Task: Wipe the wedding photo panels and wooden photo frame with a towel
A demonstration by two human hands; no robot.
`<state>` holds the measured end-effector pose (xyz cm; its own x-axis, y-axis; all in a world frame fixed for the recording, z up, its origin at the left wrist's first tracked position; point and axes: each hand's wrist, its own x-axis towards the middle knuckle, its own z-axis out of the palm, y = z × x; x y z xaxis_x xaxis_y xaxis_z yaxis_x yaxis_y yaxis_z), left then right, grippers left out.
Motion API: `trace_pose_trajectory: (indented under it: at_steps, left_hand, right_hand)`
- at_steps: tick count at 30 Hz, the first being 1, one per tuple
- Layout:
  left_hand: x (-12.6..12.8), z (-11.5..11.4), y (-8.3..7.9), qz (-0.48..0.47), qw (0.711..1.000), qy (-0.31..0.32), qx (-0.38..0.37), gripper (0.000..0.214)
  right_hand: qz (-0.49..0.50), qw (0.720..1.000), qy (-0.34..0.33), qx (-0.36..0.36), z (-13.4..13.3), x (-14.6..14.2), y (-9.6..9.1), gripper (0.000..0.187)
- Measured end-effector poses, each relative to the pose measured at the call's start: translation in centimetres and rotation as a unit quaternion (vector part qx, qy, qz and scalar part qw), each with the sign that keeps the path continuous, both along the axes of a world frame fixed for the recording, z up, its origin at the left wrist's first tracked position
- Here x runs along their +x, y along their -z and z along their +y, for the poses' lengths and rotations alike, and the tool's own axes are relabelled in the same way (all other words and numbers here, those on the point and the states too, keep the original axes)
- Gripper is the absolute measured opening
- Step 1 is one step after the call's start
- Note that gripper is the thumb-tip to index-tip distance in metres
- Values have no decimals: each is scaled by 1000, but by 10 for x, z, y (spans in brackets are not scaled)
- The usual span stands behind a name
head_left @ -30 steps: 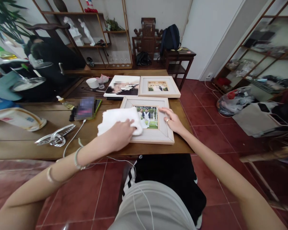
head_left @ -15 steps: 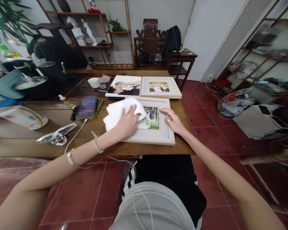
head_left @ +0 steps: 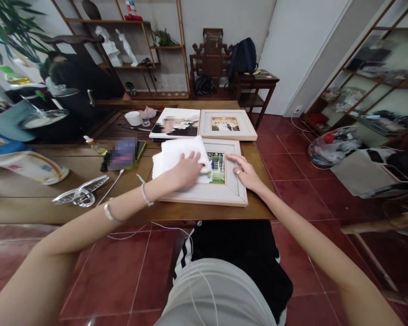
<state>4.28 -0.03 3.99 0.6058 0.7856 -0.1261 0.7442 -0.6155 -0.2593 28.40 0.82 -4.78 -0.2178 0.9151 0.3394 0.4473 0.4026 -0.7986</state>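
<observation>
My left hand (head_left: 187, 171) is closed on a folded white towel (head_left: 177, 151) and presses it against the left part of a picture frame (head_left: 221, 195). This pale wooden frame lies flat near the table's front edge. Its small photo (head_left: 218, 166) shows greenery and is partly covered by the towel. My right hand (head_left: 245, 173) grips the right border of the frame, index finger stretched over the top and a ring on one finger.
Behind lie a second framed photo (head_left: 229, 124) and a photo panel (head_left: 177, 121). On the left of the wooden table (head_left: 88, 215) are a phone (head_left: 124, 153) on a white cable, a silver hair claw (head_left: 81, 190), a dropper bottle (head_left: 95, 145) and a large bottle (head_left: 30, 165).
My left hand has slid a little to the right with the towel across the frame, covering more of the photo. My right hand stays at the frame's right border.
</observation>
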Motion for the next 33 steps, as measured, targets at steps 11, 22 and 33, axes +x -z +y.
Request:
trace_pose_trajectory:
  at_steps: [11, 22, 33]
  left_hand:
    - [-7, -119, -22, 19, 993, 112, -42, 28]
    - [-15, 3, 4, -31, 996, -31, 76, 49]
    - [-8, 22, 22, -45, 994, 63, 82, 38]
  right_hand:
    - [3, 1000, 9, -9, -3, -3, -2, 58]
    - [-8, 1000, -3, 3, -1, 0, 0, 57]
    - [1, 1000, -9, 1, 2, 0, -4, 60]
